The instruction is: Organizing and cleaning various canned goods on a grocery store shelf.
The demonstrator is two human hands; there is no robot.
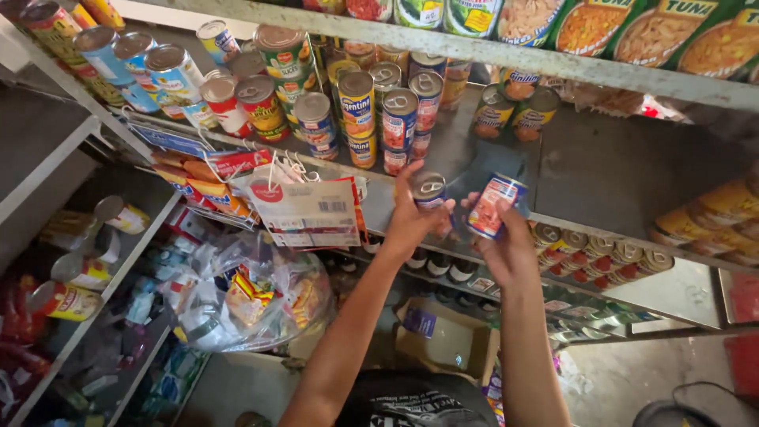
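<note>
I have both arms raised to the edge of the middle metal shelf (569,170), each hand with its own tin. My left hand (407,225) is wrapped round a small can (429,190), fingers curled close about its side so the silver pull-tab lid faces up towards me — a firm grasp, thumb side hidden behind the tin. My right hand (506,249) has a second can (492,205) tilted over, pinched between fingertips and thumb rather than fully enclosed, which leaves most of its label showing. That label is red and blue with a picture of something reddish on a pale panel; the rim is plain metal. Both tins sit just in front of the shelf lip, near each other but not touching, below the standing rows of canned goods (360,107) — those are stacked two high, lids up, presumably to pack the bare shelf tightly. Hanging sachet packs (304,209) dangle from the shelf edge to my left
</note>
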